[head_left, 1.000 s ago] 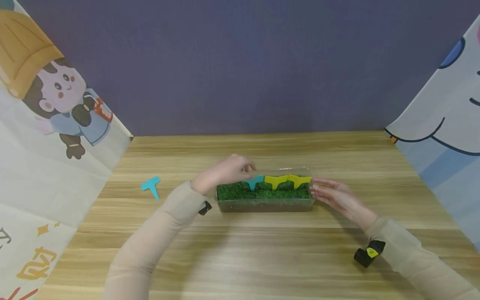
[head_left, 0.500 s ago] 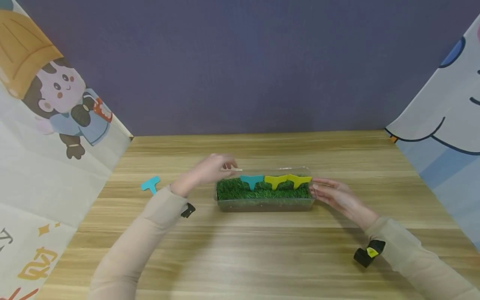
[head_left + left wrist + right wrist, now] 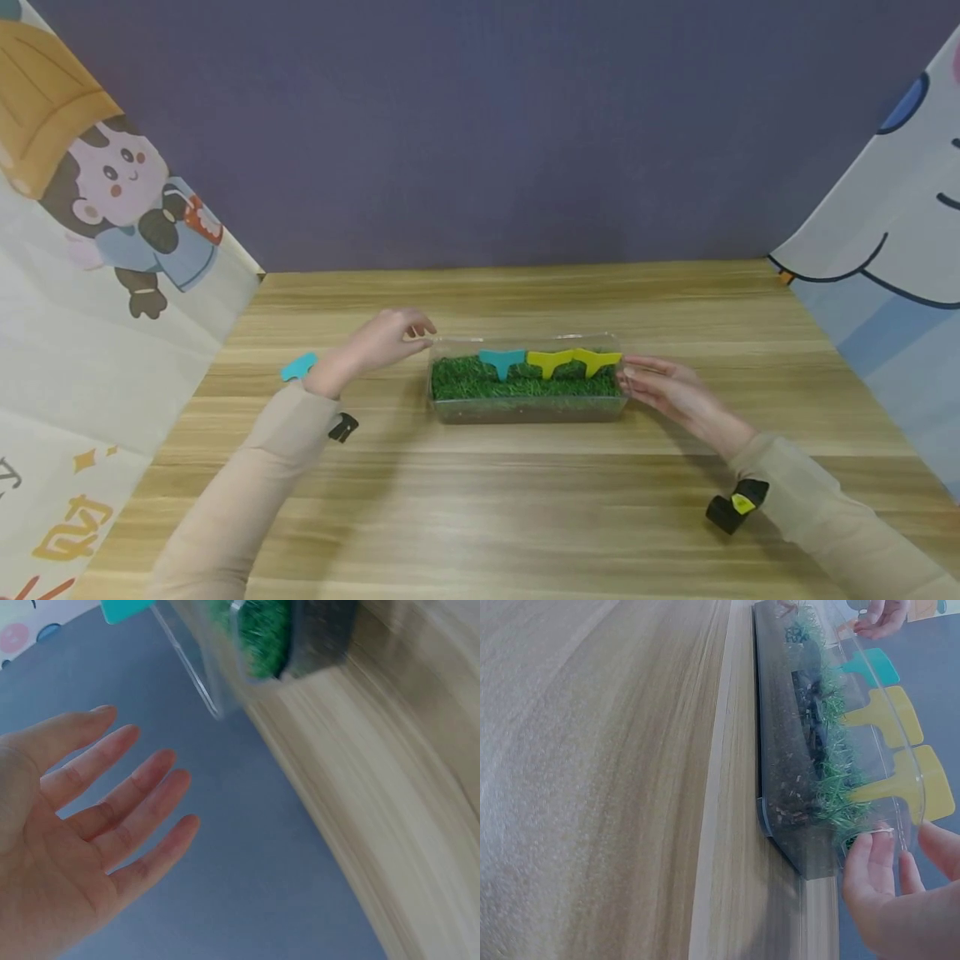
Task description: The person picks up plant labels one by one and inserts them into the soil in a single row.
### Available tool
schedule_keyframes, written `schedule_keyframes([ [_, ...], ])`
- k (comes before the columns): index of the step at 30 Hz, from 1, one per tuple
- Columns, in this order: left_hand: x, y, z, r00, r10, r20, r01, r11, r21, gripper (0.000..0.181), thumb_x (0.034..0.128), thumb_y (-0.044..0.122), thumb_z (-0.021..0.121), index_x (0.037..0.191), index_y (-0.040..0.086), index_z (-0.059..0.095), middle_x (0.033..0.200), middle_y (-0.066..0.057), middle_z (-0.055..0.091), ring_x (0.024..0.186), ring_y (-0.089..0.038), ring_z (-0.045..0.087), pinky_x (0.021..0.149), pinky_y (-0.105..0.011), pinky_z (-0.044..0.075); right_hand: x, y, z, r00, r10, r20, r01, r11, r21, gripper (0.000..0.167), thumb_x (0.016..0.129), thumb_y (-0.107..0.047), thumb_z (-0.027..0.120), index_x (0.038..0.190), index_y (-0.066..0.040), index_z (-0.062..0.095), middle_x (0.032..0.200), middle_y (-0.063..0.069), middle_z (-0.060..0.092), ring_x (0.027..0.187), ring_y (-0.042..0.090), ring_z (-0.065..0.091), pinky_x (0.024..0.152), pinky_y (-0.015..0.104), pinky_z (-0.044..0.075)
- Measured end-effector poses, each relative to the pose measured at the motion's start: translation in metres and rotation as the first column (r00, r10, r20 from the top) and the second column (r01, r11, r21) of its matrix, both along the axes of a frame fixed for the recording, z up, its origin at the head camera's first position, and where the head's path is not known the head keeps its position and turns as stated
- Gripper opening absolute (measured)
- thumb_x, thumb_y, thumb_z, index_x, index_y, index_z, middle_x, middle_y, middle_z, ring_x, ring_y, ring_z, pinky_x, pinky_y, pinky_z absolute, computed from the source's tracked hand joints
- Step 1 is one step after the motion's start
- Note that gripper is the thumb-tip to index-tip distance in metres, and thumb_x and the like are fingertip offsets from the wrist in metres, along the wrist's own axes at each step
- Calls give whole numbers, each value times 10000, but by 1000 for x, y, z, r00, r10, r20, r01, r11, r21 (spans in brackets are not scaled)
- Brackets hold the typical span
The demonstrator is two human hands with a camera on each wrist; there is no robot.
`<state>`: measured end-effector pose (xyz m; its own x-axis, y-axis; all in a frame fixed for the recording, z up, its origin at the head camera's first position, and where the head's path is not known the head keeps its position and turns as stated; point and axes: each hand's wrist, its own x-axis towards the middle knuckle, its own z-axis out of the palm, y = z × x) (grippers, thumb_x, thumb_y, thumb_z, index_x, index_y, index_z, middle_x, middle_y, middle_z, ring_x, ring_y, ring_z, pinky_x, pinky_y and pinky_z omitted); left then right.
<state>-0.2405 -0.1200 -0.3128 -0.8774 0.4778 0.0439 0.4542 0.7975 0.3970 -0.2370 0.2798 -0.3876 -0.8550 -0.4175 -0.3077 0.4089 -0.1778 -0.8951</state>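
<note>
A clear rectangular planter [image 3: 528, 412] with green artificial grass [image 3: 468, 382] stands on the table. One blue T-shaped plant label [image 3: 502, 360] and two yellow plant labels [image 3: 891, 716] stand upright in a row in the grass. My right hand [image 3: 678, 396] holds the planter's right end, thumb and fingers at its end wall. Beyond the planter's back left corner hovers my left hand [image 3: 386, 340], its fingers loosely spread in the left wrist view and holding nothing. A second blue plant label [image 3: 298, 367] lies on the table, its stem hidden behind the left wrist.
The wooden table [image 3: 525, 517] meets a dark blue-grey panel [image 3: 517, 142] at the back. Cloths with cartoon prints flank it on the left [image 3: 90, 350] and right [image 3: 885, 275].
My left hand has moved left, away from the blue label standing in the grass, and its wrist now partly covers the loose label. The right hand has kept its place.
</note>
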Motion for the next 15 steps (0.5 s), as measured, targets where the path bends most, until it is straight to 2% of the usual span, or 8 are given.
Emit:
schedule_keyframes([
  [4,1,-13,-3,999,38,16,-38,999,-10,237,838,138,585,1023,-9,608,937,-104,621,836,-218,570,740,-352,486,-1,0,-1,1000,-5,-3,5,1000,10,620,840,-58,574,1313,105,208,968,22,630,918,124,590,872,247,447],
  [7,0,-22,-7,997,71,40,-70,997,-10,243,841,140,579,1030,-11,603,941,-111,614,846,-228,563,746,-368,481,-2,1,-3,1000,2,-20,-2,1000,8,588,831,-76,592,1297,81,271,978,20,628,922,124,590,869,247,449],
  [11,1,-34,-12,992,108,63,-107,994,-9,247,849,136,567,1037,-20,598,962,-132,606,862,-249,554,753,-387,474,-3,3,-7,999,23,-46,-23,1000,-8,412,831,-59,586,1210,-14,431,1000,24,628,935,131,591,866,251,451],
  [15,2,-48,-17,984,150,93,-149,989,-18,258,865,140,549,1062,-22,587,1006,-145,592,900,-269,538,759,-402,467,-2,2,-4,1000,9,-23,-9,1000,-13,451,820,-47,596,1225,5,406,984,23,633,926,130,593,863,247,453],
])
